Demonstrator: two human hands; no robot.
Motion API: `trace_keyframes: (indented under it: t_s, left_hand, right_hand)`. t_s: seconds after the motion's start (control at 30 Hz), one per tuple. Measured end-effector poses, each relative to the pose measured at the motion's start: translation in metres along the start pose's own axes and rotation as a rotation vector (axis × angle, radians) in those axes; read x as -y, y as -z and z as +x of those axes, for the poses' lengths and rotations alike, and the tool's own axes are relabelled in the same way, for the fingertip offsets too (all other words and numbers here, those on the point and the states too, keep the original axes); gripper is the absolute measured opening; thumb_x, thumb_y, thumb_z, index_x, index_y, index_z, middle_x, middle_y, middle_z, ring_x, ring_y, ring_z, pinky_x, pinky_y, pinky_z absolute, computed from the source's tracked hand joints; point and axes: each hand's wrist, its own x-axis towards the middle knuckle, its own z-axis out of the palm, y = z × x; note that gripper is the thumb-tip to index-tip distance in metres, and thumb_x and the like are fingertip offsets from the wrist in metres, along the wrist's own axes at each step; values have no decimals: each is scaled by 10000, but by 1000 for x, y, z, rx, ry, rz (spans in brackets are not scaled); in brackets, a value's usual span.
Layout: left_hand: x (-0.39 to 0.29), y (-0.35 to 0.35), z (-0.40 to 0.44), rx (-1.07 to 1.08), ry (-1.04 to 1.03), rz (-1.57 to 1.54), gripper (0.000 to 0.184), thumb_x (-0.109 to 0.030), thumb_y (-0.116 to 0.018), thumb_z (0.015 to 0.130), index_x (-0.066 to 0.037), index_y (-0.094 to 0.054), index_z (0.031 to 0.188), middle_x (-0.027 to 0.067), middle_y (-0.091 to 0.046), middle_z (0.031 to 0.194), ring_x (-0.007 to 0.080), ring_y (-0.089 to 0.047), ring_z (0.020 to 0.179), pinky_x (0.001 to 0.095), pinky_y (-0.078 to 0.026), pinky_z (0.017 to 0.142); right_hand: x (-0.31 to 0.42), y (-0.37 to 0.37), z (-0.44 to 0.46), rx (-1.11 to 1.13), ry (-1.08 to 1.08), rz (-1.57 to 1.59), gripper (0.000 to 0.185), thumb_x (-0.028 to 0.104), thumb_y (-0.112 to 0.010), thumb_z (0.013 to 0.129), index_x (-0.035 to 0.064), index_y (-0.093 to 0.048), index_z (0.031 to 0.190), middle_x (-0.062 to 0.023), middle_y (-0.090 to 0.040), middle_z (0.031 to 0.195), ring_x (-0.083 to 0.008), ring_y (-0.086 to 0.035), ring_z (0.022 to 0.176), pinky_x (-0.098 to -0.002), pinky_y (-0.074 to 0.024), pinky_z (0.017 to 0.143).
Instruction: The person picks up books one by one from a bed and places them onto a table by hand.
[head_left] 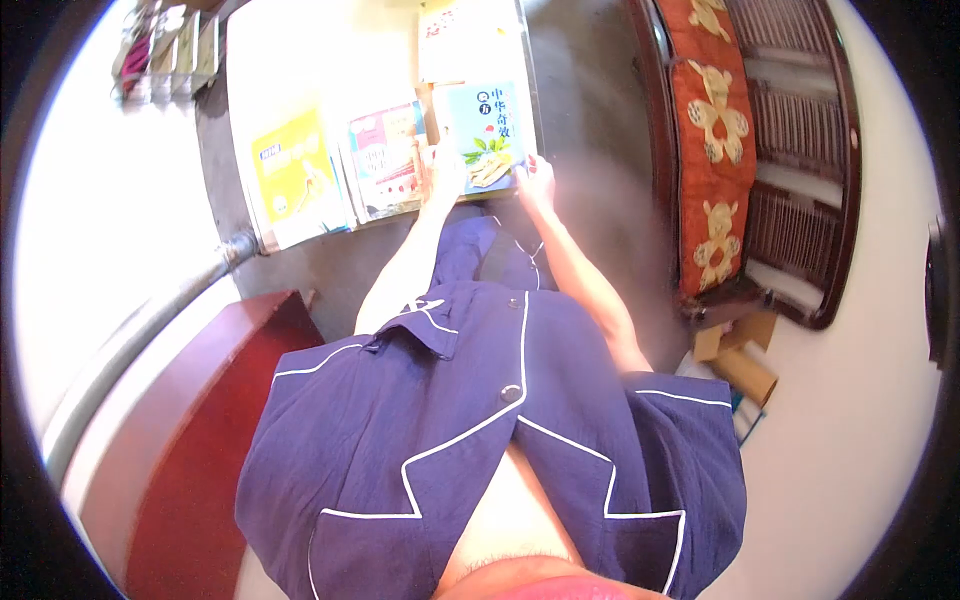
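Observation:
A book with a light-blue cover [462, 118], dark Chinese lettering and a picture of green leaves and pale roots lies at the table's front right. At its lower left edge is my left hand [443, 172], closed on the side of the book; glare washes out some of its fingers. My right hand [537, 182] grips the lower right corner, its thumb by the cover. Just left of my left hand is a pink-and-white book [386, 160]. Farther left lies a yellow book [295, 180], on top of other books or papers.
Bright light bleaches much of the white table [320, 60]. Another yellow-and-white book [465, 40] lies behind the blue one. To the right stands a dark wooden bench [800, 130] with an orange bear-patterned cushion [715, 150]. Reddish-brown furniture [215, 440] is at lower left, cardboard [745, 370] at right.

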Motion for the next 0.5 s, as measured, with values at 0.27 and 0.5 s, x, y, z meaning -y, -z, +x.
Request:
trace_keyframes:
  t_s: [0.27, 0.5]
  left_hand:
    - [-16, -6, -12, 291, -197, -268, 292, -99, -531, 785, 9, -547, 1056, 181, -579, 964, 331, -569, 848, 380, -458, 801]
    - [-41, -29, -59, 774, -305, -322, 319, -120, -519, 801, 22, -535, 1086, 178, -626, 881, 292, -612, 833, 359, -474, 776]
  right_hand:
    - [-1, -3, -84, -452, -244, 210, 436, 141, -589, 801, -18, -450, 1183, -161, -574, 1046, -237, -576, 958, -332, -468, 815]
    - [-24, 17, -178, -599, -627, 733, 322, 124, -578, 822, -7, -492, 1104, -107, -626, 906, -148, -630, 730, -243, -488, 601]
